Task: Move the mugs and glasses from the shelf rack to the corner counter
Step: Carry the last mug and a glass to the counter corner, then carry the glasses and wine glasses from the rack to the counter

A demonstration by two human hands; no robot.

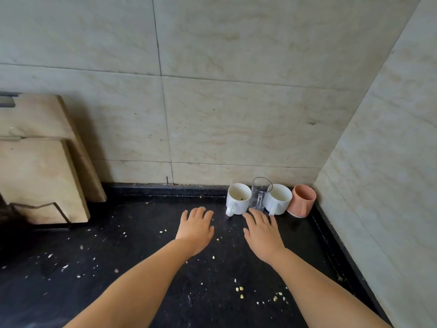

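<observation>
In the corner of the black counter (142,256) stands a row of cups against the tiled wall. From left to right: a white mug (238,198), a clear glass mug (260,194), a second white mug (279,201) and a pink cup (302,200) tucked into the corner. My left hand (195,227) hovers flat over the counter, fingers spread, a little left of the first white mug. My right hand (261,230) is stretched out palm down, its fingertips just short of the glass mug's base. Neither hand holds anything.
Two pale wooden boards (45,162) lean against the wall at the left. Crumbs (241,290) are scattered over the counter. Tiled walls close in the corner at the back and on the right.
</observation>
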